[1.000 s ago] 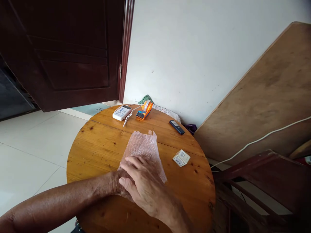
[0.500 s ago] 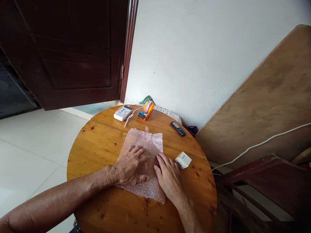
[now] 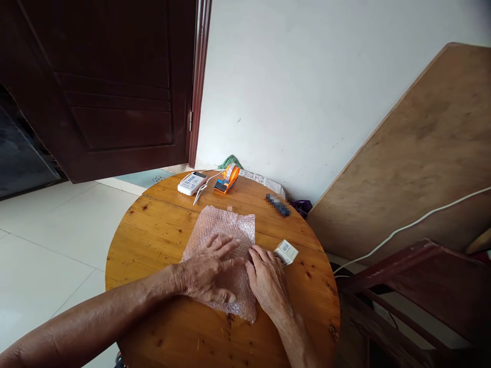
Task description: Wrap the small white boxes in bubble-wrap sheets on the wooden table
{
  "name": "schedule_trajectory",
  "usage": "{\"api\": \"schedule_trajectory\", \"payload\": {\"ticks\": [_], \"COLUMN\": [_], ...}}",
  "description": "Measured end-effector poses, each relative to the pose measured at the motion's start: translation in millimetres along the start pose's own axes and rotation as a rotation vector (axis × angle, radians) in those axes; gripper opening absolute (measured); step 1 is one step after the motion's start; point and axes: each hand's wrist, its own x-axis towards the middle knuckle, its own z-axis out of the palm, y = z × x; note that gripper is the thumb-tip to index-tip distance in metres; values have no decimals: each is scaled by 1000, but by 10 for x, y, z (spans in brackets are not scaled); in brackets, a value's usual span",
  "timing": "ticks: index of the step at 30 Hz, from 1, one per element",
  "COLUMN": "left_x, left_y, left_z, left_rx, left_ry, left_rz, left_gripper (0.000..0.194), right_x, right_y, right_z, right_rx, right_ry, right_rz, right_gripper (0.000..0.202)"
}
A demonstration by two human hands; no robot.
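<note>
A sheet of pinkish bubble wrap (image 3: 243,230) lies flat on the round wooden table (image 3: 146,240). Across its middle rests my left hand (image 3: 213,268), palm down with the fingers spread. My right hand (image 3: 268,281) touches the wrap's right edge, its fingers slightly bent and the thumb apart from them. A small white box (image 3: 287,251) stands just right of my right fingertips. What lies under or inside the wrap cannot be made out.
Behind the wrap are a white device (image 3: 192,183) with a cable and an orange tape dispenser (image 3: 227,179). A dark, blurred long object (image 3: 278,204) lies at the back right. A wooden board (image 3: 414,153) leans on the wall; a dark red chair (image 3: 429,291) stands at right.
My left hand has slid slightly to the right over the wrap, its fingers more spread. The view has shifted a little. My right hand stays at the wrap's edge.
</note>
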Motion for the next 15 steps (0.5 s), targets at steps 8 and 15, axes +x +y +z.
{"api": "schedule_trajectory", "payload": {"ticks": [8,15], "left_x": [34,36], "left_y": [121,117], "left_z": [-1,-25], "left_rx": [-42,-40], "left_ry": [-122,-110], "left_rz": [70,74], "left_gripper": [87,83], "right_x": [51,-55], "right_y": [249,760], "right_z": [-211,-324], "right_rx": [-41,270], "right_ry": [240,29], "right_rz": [111,531], "right_gripper": [30,44]}}
